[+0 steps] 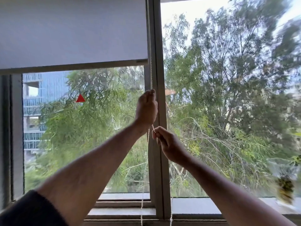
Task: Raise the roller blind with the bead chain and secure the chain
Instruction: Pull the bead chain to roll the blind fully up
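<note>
A pale grey roller blind [73, 30] covers the upper part of the left window pane; its bottom bar [73, 66] hangs about a third of the way down. A white bead chain [151, 74] runs down beside the central window post [158, 95]. My left hand [146, 108] is raised and closed around the chain at the post. My right hand [167, 144] is just below it, pinching the chain between its fingertips. A second strand of the chain [147, 147] drops past my left wrist to the sill, where its lower end goes out of view.
The window sill [195, 207] runs along the bottom. A blurred plant in a clear container [285, 188] stands on the sill at the right. A red triangle sticker [80, 98] is on the left pane. Trees and a building lie outside.
</note>
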Demonstrator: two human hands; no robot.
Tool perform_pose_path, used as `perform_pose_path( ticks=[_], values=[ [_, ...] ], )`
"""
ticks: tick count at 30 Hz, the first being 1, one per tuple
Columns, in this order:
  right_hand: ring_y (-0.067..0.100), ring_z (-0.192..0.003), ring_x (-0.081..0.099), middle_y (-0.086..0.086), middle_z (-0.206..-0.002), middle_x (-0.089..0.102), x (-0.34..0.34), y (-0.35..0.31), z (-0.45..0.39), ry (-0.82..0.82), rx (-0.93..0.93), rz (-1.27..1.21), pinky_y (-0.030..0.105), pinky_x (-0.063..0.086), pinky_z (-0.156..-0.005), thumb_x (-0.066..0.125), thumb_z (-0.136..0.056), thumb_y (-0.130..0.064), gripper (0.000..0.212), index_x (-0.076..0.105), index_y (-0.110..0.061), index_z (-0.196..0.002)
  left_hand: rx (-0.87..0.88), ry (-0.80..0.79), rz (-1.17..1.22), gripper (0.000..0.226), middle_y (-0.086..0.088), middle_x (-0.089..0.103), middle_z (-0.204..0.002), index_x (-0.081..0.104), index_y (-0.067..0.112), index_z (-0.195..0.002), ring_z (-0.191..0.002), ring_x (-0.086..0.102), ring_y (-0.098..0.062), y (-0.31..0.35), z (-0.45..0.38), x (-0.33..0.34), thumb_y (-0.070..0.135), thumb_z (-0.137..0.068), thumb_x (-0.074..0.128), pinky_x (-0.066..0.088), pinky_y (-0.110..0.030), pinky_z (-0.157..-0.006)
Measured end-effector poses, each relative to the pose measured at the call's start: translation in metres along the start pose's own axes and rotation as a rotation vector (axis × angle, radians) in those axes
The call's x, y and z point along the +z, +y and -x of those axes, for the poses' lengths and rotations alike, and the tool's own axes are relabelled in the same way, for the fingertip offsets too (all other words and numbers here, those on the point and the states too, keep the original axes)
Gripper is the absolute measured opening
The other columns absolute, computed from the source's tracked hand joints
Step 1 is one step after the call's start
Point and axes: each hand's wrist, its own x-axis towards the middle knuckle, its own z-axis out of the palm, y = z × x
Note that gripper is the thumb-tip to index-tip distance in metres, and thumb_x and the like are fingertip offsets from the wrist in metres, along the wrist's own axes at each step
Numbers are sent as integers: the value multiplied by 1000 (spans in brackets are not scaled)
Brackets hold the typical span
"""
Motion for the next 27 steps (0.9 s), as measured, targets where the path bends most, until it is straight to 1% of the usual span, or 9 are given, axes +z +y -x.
perform_pose_path(
  ticks=[5,7,9,12,14,16,20,23,27],
  values=[
    [10,-59,54,-12,-68,64,-12,9,-11,-155,204,-45,31,46,-58,52,-101,-1,33,69,-29,-98,56,-14,-63,42,0,34,-55,37,21,-66,-45,27,-16,-28,16,-19,20,-107,36,24,-31,-46],
    [9,-74,67,-4,-84,73,-17,0,-26,-124,264,-115,31,55,-71,52,-102,-2,29,70,-25,-105,68,-15,-106,42,5,39,-56,42,24,-66,-46,35,-16,-40,23,-27,18,-107,37,30,-37,-47],
    [6,-83,71,1,-97,75,-21,-17,-47,-69,303,-240,31,56,-79,48,-105,-3,28,68,-21,-109,88,-16,-177,38,11,47,-58,49,28,-71,-47,45,-4,-54,33,-32,16,-106,39,40,-28,-46],
    [11,-89,74,6,-107,75,-25,-50,-85,-15,345,-554,34,58,-84,42,-109,-12,25,64,-12,-121,93,-11,-147,38,10,40,-55,45,24,-69,-50,35,-15,-73,48,-35,16,-106,41,30,-38,-47],
    [19,-89,76,9,-106,77,-27,-72,-112,20,386,-776,37,61,-82,40,-110,-18,24,60,-13,-122,91,-10,-157,37,6,36,-57,40,23,-67,-54,32,-16,-79,55,-35,24,-104,40,28,-43,-51],
    [19,-75,74,7,-95,77,-27,-86,-135,94,445,-869,34,59,-64,41,-110,-20,23,58,-15,-124,85,-27,-125,34,6,35,-58,39,22,-67,-55,32,-16,-78,60,-33,29,-101,39,28,-42,-53],
    [7,-49,38,-3,-67,55,-11,-94,-152,321,334,-551,20,25,-42,42,-108,-13,30,70,-25,-110,121,-146,-166,32,10,36,-57,41,23,-68,-50,31,-4,-68,58,-40,31,-99,40,29,-25,-49],
    [1,-43,32,-5,-62,49,-4,-97,-146,391,174,-442,15,22,-38,46,-107,-8,34,67,-28,-89,44,-229,-169,31,7,38,-56,45,22,-70,-46,31,-7,-66,46,-57,33,-99,40,27,-30,-47],
    [0,-45,34,-6,-64,49,-4,-94,-129,342,112,-292,19,25,-41,47,-106,-11,31,64,-30,-90,41,-219,-224,43,-3,53,-53,59,13,-75,-43,49,-19,-61,27,-82,30,-107,37,43,-37,-50]
  ],
)
